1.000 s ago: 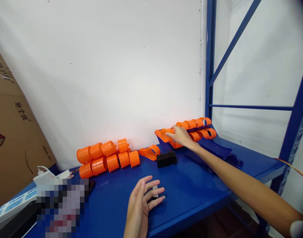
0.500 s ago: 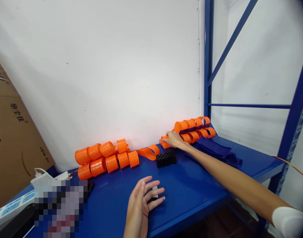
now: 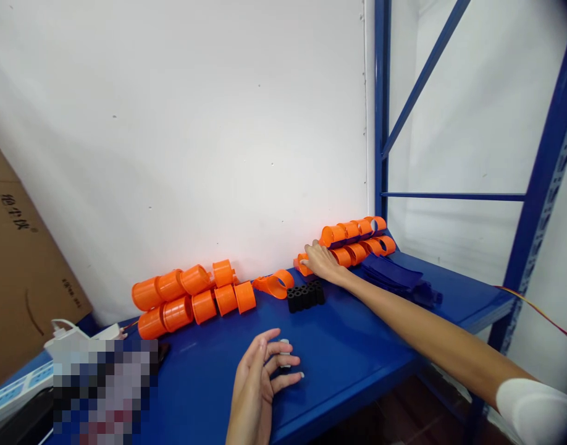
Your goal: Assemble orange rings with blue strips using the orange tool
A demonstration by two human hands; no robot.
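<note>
My right hand [image 3: 321, 261] reaches across the table to the near end of the lower right row. Its fingers are wrapped round an orange ring-shaped plastic piece [image 3: 302, 267], partly hidden by the hand. My left hand [image 3: 264, 364] hovers over the table front with its fingers apart and nothing in its grasp. Behind those fingers a small grey-white and dark object [image 3: 285, 342] is mostly hidden. A block of black foam-like tubes [image 3: 306, 298] lies between the two hands. Beside it is a loose orange ring piece with a tab [image 3: 280, 284].
Several orange rings [image 3: 178, 313] are stacked in two rows at left, with more orange rings [image 3: 354, 232] at back right. Dark blue strips [image 3: 397, 272] lie on the blue table [image 3: 209, 377]. A power strip [image 3: 21, 389], a carton [image 3: 28, 266] and a blue rack post [image 3: 382, 123] flank it.
The view has shifted slightly, so everything sits a little further left in the picture. My right hand stays at the same orange ring piece, and my left hand keeps its open pose.
</note>
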